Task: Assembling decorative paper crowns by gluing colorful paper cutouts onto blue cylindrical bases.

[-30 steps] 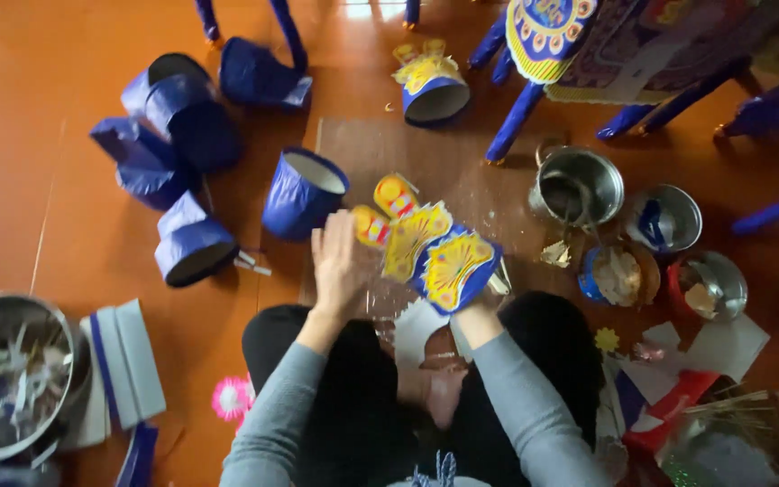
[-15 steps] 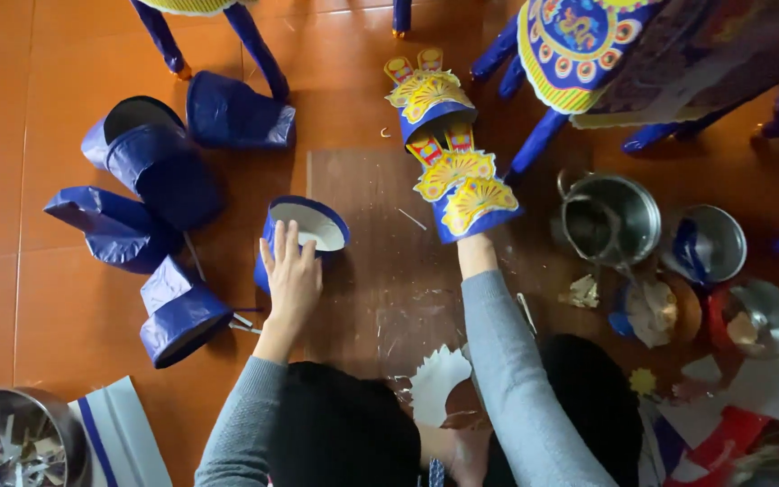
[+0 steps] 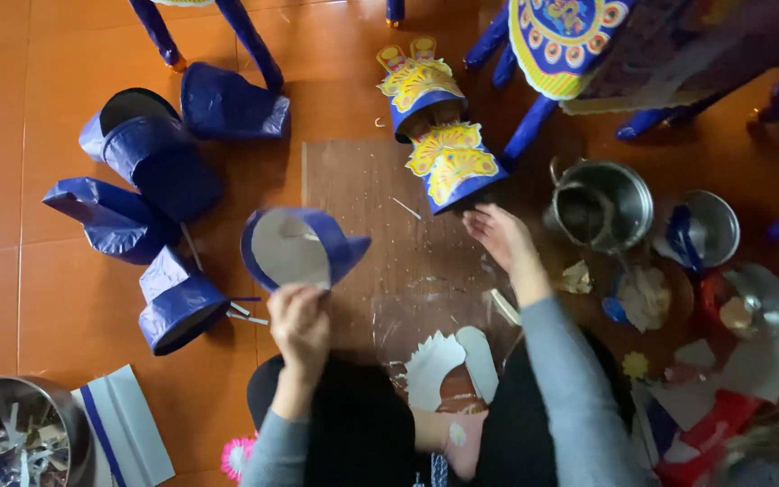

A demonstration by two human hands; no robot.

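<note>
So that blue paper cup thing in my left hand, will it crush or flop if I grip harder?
Probably light: the left hand lifts the blue paper cup by its rim alone. Its creased thin walls suggest it would dent under a squeeze. The round open mouth suggests it could roll if laid sideways.

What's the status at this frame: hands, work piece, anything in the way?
Left hand grips plain blue paper cup, lifted above the board. Right hand open, at decorated blue cup on the board. Paper scraps on lap; nothing between the hands.
</note>
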